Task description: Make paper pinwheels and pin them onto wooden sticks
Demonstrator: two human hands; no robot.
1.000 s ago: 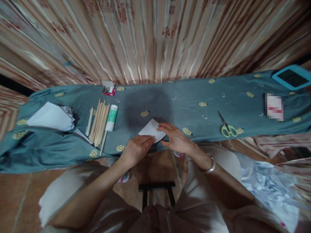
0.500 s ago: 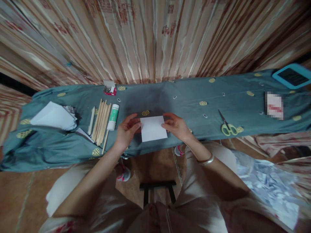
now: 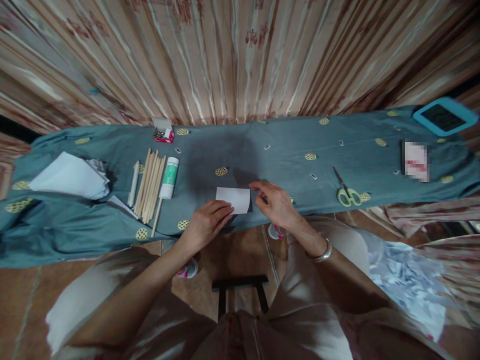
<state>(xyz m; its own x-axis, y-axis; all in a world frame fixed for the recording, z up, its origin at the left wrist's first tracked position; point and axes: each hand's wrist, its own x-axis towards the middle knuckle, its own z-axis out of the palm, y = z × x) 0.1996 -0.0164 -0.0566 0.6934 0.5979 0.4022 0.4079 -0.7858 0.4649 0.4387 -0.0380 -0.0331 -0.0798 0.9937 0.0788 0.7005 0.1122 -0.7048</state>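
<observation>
A small white sheet of paper (image 3: 236, 196) lies near the front edge of the cloth-covered table, looking shorter from front to back than it did. My left hand (image 3: 208, 220) is closed on its lower left part, with the fingertips over the near edge; the thumb is mostly hidden. Just off the paper's right edge is my right hand (image 3: 275, 204), its fingers bent but apart and nothing visible between them. To the left are a green and white glue stick (image 3: 169, 177) and several pale wooden sticks (image 3: 150, 185).
A white candle-like stick (image 3: 134, 184) and a pile of white paper (image 3: 71, 175) are at the left. An open red box (image 3: 163, 134) holds small metal pieces. Scissors (image 3: 347, 192), a blurred packet (image 3: 416, 161) and a blue-framed device (image 3: 446, 117) are on the right.
Both hands held the paper by its sides before. The paper now appears folded or shortened; my left hand has moved to its near edge and my right hand has let go.
</observation>
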